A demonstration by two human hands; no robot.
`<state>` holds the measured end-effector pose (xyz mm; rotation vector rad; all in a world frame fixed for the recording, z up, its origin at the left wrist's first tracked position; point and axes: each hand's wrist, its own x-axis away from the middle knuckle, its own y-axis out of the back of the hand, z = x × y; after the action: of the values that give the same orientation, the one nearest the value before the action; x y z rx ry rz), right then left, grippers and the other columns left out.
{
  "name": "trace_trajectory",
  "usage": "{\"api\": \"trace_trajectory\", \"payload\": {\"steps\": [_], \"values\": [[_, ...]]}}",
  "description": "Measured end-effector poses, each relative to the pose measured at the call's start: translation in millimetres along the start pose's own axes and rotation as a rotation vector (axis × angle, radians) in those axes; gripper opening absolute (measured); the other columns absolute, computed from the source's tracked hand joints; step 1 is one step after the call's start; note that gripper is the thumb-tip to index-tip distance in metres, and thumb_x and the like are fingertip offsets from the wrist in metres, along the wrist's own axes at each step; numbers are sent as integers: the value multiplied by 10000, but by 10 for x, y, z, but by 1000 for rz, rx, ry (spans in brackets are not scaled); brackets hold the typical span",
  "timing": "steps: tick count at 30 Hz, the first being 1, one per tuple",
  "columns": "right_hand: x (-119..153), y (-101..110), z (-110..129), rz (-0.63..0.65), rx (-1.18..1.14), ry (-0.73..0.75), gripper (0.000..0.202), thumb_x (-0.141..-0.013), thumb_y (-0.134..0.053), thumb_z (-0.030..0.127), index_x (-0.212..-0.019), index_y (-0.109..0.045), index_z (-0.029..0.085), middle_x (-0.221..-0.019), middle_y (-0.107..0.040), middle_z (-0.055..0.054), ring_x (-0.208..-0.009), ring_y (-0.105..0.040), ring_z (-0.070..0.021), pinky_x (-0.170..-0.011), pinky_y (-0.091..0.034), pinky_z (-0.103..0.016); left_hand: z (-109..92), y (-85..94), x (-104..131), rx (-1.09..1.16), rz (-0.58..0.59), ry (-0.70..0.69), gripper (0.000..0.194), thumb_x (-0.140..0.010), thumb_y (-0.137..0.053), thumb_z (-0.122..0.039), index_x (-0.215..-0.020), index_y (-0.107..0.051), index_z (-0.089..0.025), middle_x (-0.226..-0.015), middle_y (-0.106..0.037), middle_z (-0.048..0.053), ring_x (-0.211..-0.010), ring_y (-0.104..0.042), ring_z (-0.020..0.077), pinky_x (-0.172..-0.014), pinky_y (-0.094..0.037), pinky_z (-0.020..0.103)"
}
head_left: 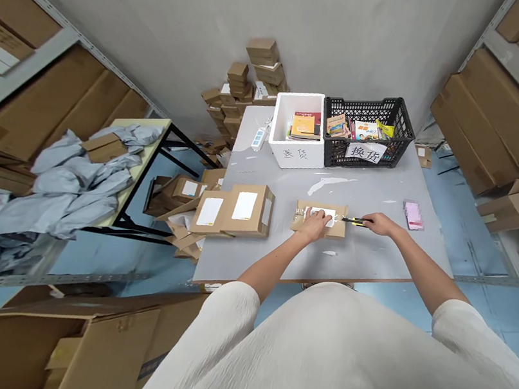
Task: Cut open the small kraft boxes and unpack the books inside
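A small cardboard box (336, 232) with a white label and clear tape lies on the grey table (239, 266) in front of me. My left hand (315, 224) rests on top of the box, its fingers spread over the label. Held in my right hand (377, 224) is a yellow and black box cutter (357, 221). Its tip points left and meets the right end of the box, along the tape. My right fingers are closed around the cutter's handle.
Larger labelled cardboard boxes (247, 226) sit at the table's left. At the back stand a white foam box (297, 156) and a black crate (395, 151), both with books inside. A pink item (413, 215) lies right. Grey mailing bags (81, 174) cover a side table.
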<state>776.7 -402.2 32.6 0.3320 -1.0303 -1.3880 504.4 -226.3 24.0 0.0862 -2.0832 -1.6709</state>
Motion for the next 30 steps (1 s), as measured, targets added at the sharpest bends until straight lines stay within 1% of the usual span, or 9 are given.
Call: {"api": "trace_trajectory", "payload": {"steps": [4,7,10,14,19,21,25,28,30], "values": [[11,-82,54,-18,-113,-30,308,-966,-556,455,-926,-765,232,-786,-715,-13,-740,-582,-185,-692,-408,-281,-9,12,0,-10,8,8,633,-888,-850,-332,-1445,-550,-300,-1413,-588,103,-1231,-677,306,-1348,-154,630],[76,-98,31,43,-214,-64,322,-943,-572,498,-869,-731,228,-766,-700,-8,-710,-575,-173,-674,-420,-275,-15,9,12,-9,3,1,630,-885,-850,-329,-1439,-551,-309,-1404,-595,101,-1265,-662,316,-1346,-164,632],[138,-119,8,74,-296,-109,359,-913,-603,557,-905,-744,227,-758,-689,-5,-664,-540,-160,-611,-396,-267,-19,11,22,2,-8,-14,638,-876,-856,-320,-1435,-549,-331,-1393,-610,91,-1293,-651,320,-1345,-178,623],[165,-214,48,6,-383,-132,425,-886,-626,623,-933,-756,222,-757,-686,-11,-653,-531,-154,-588,-398,-258,-28,29,20,-16,-7,-5,652,-868,-869,-326,-1437,-551,-303,-1397,-611,104,-1223,-692,305,-1351,-165,597],[230,-274,0,40,-449,-130,457,-860,-679,665,-914,-753,218,-754,-704,-24,-627,-535,-155,-574,-412,-262,-44,45,22,-38,-7,-9,625,-879,-859,-323,-1420,-548,-300,-1407,-613,100,-1180,-716,293,-1354,-160,593],[245,-297,-17,12,-455,-132,455,-859,-677,658,-909,-752,212,-748,-704,-24,-636,-543,-156,-585,-420,-263,-46,50,18,-30,-13,-11,620,-881,-850,-302,-1419,-542,-308,-1400,-616,92,-1189,-714,293,-1357,-161,589],[213,-389,34,-100,-443,-123,446,-897,-626,632,-922,-745,203,-751,-699,-19,-678,-564,-159,-605,-426,-253,-29,45,1,0,-2,0,636,-878,-830,-272,-1439,-533,-305,-1437,-602,105,-1251,-693,311,-1357,-171,594],[212,-417,46,-172,-431,-139,401,-947,-594,587,-954,-721,206,-796,-729,-33,-735,-620,-176,-630,-456,-253,-2,24,9,58,-8,-17,698,-871,-818,-259,-1494,-511,-315,-1506,-565,115,-1350,-640,315,-1341,-242,537],[242,-397,22,-215,-454,-173,364,-981,-584,549,-1043,-700,209,-871,-767,-50,-755,-662,-183,-631,-474,-253,8,21,20,105,-29,-14,749,-896,-804,-317,-1565,-466,-308,-1564,-528,129,-1397,-606,324,-1311,-299,500]]}}
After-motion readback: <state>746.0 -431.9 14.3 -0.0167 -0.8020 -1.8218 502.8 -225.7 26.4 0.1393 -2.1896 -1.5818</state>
